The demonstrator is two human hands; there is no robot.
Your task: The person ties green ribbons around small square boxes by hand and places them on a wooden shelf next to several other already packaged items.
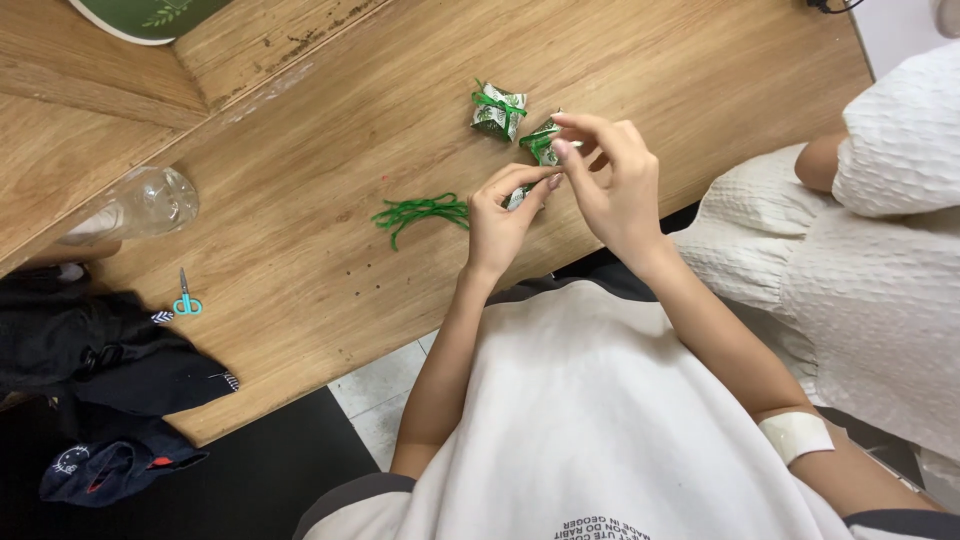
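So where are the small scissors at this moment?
In the head view, the scissors lie on the wooden table at the left, just above the dark clothes and below the clear plastic bottle, far from both hands.

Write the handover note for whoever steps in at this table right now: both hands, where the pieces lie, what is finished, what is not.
Left hand: grip pinched on a small green-and-white folded packet.
Right hand: fingertips together just above the same packet, beside a second packet; whether it holds a strand I cannot tell.
Done: one tied packet with a green bow lies on the wooden table.
Left: packet in hand untied; loose green string beside the left hand. Scissors near the table's edge.
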